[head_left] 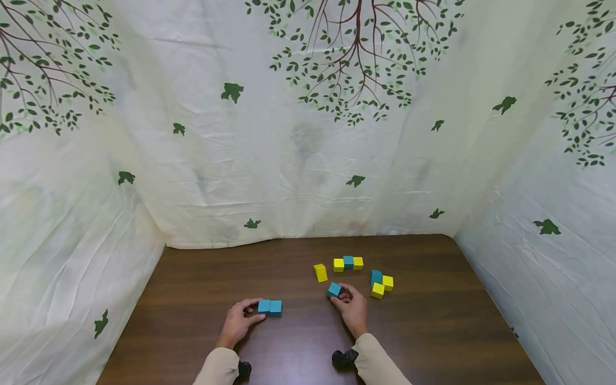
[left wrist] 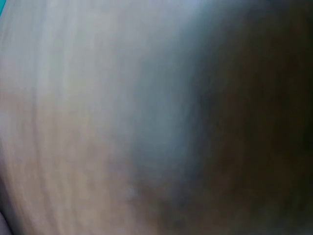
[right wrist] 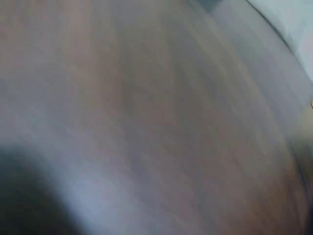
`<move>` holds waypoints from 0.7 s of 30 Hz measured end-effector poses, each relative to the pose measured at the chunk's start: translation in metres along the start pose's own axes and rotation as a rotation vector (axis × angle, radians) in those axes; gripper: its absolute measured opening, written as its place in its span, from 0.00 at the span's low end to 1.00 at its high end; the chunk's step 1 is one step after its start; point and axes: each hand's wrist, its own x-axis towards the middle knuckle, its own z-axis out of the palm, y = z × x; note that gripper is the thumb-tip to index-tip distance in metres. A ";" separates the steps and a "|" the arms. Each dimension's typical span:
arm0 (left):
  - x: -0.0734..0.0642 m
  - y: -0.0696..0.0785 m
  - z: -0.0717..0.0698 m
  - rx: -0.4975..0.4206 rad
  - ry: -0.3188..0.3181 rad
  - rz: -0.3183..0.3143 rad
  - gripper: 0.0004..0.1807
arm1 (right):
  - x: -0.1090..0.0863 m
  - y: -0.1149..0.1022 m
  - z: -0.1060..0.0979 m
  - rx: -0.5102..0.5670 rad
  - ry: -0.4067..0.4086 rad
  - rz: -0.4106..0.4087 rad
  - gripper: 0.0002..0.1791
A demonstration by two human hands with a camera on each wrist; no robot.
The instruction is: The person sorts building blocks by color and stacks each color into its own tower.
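Observation:
Two blue cubes stand side by side on the wooden table, left of the middle. My left hand has its thumb at the front and a finger at the back of the left blue cube, pinching it. Farther right, my right hand pinches another blue cube between thumb and fingers; whether this cube touches the table I cannot tell. Both wrist views are blurred and show mostly table surface, with the held cubes not clearly visible.
Beyond my right hand stand a yellow block and a row with a blue cube between two yellow cubes. To its right, a blue block sits with two yellow cubes. A leaf-printed cloth surrounds the table.

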 end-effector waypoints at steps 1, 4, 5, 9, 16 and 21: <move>0.000 0.000 0.000 0.000 -0.005 -0.007 0.21 | -0.003 -0.001 0.002 0.012 -0.013 -0.005 0.20; 0.000 -0.001 0.000 0.006 -0.016 -0.013 0.21 | -0.010 -0.006 0.009 0.059 -0.054 -0.023 0.20; 0.000 -0.001 0.000 0.009 -0.018 -0.015 0.21 | -0.013 -0.008 0.011 0.069 -0.069 -0.032 0.20; -0.001 0.000 -0.001 0.011 -0.010 -0.010 0.21 | -0.020 -0.018 0.021 0.098 -0.127 -0.066 0.21; -0.001 0.001 -0.001 0.001 0.015 0.014 0.21 | -0.030 -0.036 0.040 0.102 -0.186 -0.161 0.20; -0.001 0.000 0.000 -0.003 0.009 0.008 0.21 | -0.035 -0.045 0.053 0.078 -0.218 -0.230 0.20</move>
